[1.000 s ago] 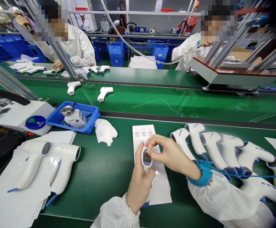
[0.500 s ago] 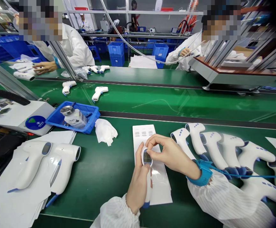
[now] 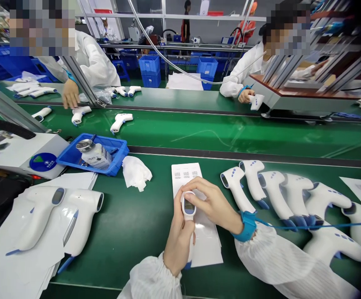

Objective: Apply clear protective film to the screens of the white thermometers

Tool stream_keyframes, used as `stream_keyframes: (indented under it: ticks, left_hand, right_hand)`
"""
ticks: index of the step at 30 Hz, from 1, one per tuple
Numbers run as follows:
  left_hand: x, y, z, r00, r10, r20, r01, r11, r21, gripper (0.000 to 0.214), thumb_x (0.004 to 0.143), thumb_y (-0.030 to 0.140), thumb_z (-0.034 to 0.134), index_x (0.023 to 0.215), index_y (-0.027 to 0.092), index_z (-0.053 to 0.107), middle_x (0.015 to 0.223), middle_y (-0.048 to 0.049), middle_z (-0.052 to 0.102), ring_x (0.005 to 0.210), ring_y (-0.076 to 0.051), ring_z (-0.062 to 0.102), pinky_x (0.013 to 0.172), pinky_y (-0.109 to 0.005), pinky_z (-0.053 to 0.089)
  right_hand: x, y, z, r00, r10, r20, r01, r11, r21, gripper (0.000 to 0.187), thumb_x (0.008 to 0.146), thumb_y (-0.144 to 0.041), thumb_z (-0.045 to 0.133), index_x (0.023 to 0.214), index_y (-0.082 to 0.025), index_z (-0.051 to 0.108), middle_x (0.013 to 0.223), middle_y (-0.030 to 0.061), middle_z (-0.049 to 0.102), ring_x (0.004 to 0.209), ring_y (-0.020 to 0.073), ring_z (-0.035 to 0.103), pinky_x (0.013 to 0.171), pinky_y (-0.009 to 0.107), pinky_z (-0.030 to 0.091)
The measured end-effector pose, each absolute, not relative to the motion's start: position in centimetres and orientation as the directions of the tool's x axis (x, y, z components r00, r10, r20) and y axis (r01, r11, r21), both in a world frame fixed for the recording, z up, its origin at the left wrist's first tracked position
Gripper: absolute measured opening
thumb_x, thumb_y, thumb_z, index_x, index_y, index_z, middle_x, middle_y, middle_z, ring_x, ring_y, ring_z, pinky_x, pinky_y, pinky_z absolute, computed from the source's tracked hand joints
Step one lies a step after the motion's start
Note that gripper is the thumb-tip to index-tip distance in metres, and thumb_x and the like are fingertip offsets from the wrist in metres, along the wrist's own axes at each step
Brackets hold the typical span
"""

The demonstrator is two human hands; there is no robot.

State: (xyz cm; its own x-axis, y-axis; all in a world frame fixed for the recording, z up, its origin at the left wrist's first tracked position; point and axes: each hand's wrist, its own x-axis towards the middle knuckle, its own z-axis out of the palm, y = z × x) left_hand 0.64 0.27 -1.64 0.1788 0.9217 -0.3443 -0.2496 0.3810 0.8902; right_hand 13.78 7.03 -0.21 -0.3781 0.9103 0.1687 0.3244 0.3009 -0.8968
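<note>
My left hand (image 3: 178,245) is wrapped around the handle of a white infrared thermometer (image 3: 189,213), held with its small grey screen facing me and its blue end down. The fingers of my right hand (image 3: 214,204) close around the top of its head, beside the screen. Part of the handle is hidden behind my left fingers. Beneath both hands lies a white sheet (image 3: 210,249) with small printed blocks at its far end. To the right, several similar thermometers (image 3: 238,189) rest in a row on the green bench.
At left, two thermometers (image 3: 82,220) and a pen (image 3: 70,227) lie on papers (image 3: 0,265). A blue tray (image 3: 115,168) holds a bottle (image 3: 96,158), with a crumpled white cloth (image 3: 136,172) alongside. Beyond runs a green conveyor belt (image 3: 199,128). A blue wrist cord (image 3: 323,226) stretches right.
My left thumb has slid down off the screen's lower edge. Thermometers on the belt have shifted left. One co-worker's hand has reached toward the belt; the other's has lowered with a thermometer.
</note>
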Motion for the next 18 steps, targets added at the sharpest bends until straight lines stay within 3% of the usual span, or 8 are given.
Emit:
stream_keyframes:
  ticks: [4, 5, 7, 9, 11, 13, 15, 18]
  left_hand:
    - [0.6, 0.7, -1.3, 0.071, 0.928, -0.366, -0.363, 0.366, 0.857, 0.069, 0.088, 0.031, 0.048, 0.149, 0.035, 0.016, 0.116, -0.0061, 0.058, 0.051, -0.006, 0.047, 0.049, -0.022, 0.042]
    - [0.4, 1.1, -1.1, 0.006, 0.937, -0.349, -0.397, 0.323, 0.859, 0.069, 0.088, 0.031, 0.049, 0.149, 0.037, 0.016, 0.121, -0.0059, 0.057, 0.06, -0.009, 0.055, 0.056, -0.023, 0.048]
    - [0.0, 2.1, -0.6, -0.07, 0.947, -0.314, -0.441, 0.253, 0.861, 0.07, 0.089, 0.029, 0.047, 0.149, 0.038, 0.013, 0.135, -0.006, 0.051, 0.095, -0.018, 0.063, 0.079, -0.03, 0.053]
    - [-0.4, 3.2, -0.1, -0.025, 0.959, -0.282, -0.398, 0.25, 0.883, 0.067, 0.091, 0.029, 0.042, 0.151, 0.035, 0.011, 0.145, -0.007, 0.043, 0.127, -0.024, 0.049, 0.102, -0.039, 0.044]
    - [-0.7, 3.9, -0.2, 0.04, 0.966, -0.257, -0.209, 0.259, 0.943, 0.061, 0.095, 0.033, 0.037, 0.151, 0.031, 0.016, 0.152, -0.0083, 0.035, 0.14, -0.026, 0.033, 0.112, -0.045, 0.031]
    - [-0.7, 3.9, -0.9, 0.052, 0.975, -0.216, 0.092, 0.21, 0.973, 0.058, 0.095, 0.036, 0.039, 0.15, 0.027, 0.024, 0.156, -0.0095, 0.028, 0.145, -0.028, 0.02, 0.117, -0.05, 0.02]
    - [-0.5, 3.4, -2.3, 0.073, 0.981, -0.182, 0.361, 0.144, 0.921, 0.059, 0.092, 0.033, 0.045, 0.148, 0.023, 0.03, 0.157, -0.0116, 0.023, 0.147, -0.03, 0.011, 0.117, -0.055, 0.013]
    - [-0.4, 2.5, -4.4, 0.131, 0.981, -0.141, 0.559, 0.045, 0.828, 0.062, 0.09, 0.029, 0.048, 0.149, 0.021, 0.031, 0.16, -0.0118, 0.017, 0.148, -0.032, 0.004, 0.117, -0.058, 0.009]
  right_hand:
    - [13.7, 6.7, -0.1, -0.11, 0.994, 0.022, 0.248, 0.048, -0.968, 0.024, 0.095, -0.04, 0.047, 0.083, -0.021, 0.055, 0.084, 0.0025, 0.06, 0.079, 0.0165, 0.059, 0.074, 0.031, 0.05]
    - [13.6, 6.2, 0.2, -0.134, 0.989, -0.062, 0.221, -0.031, -0.975, 0.024, 0.093, -0.042, 0.05, 0.084, -0.021, 0.054, 0.083, 0.0019, 0.059, 0.078, 0.0159, 0.058, 0.071, 0.029, 0.05]
    - [13.3, 5.5, 0.6, -0.369, 0.907, -0.205, 0.21, -0.134, -0.968, 0.024, 0.084, -0.041, 0.063, 0.091, -0.02, 0.053, 0.087, 0.0013, 0.06, 0.081, 0.0156, 0.058, 0.069, 0.027, 0.051]
    - [12.8, 6.0, 0.7, -0.565, 0.781, -0.266, 0.275, -0.126, -0.953, 0.026, 0.079, -0.029, 0.068, 0.098, -0.019, 0.054, 0.088, 0.0007, 0.062, 0.079, 0.0149, 0.06, 0.067, 0.026, 0.051]
    - [12.4, 8.6, 0.6, -0.503, 0.817, -0.281, 0.416, -0.057, -0.908, 0.02, 0.082, -0.022, 0.059, 0.101, -0.018, 0.053, 0.083, 0.0001, 0.062, 0.07, 0.0133, 0.06, 0.061, 0.024, 0.05]
    - [12.3, 13.2, 0.4, -0.268, 0.932, -0.243, 0.616, -0.028, -0.787, 0.019, 0.087, -0.024, 0.052, 0.103, -0.015, 0.05, 0.084, 0.0031, 0.062, 0.066, 0.0142, 0.06, 0.058, 0.025, 0.048]
    - [12.8, 18.7, 0.7, -0.16, 0.971, -0.178, 0.685, -0.021, -0.728, 0.028, 0.089, -0.029, 0.052, 0.111, -0.012, 0.048, 0.097, 0.0097, 0.062, 0.081, 0.0184, 0.062, 0.068, 0.029, 0.049]
    - [14.7, 24.0, 2.0, -0.077, 0.989, -0.123, 0.785, -0.016, -0.619, 0.037, 0.088, -0.034, 0.058, 0.115, -0.009, 0.05, 0.116, 0.0176, 0.058, 0.104, 0.0251, 0.059, 0.085, 0.033, 0.046]
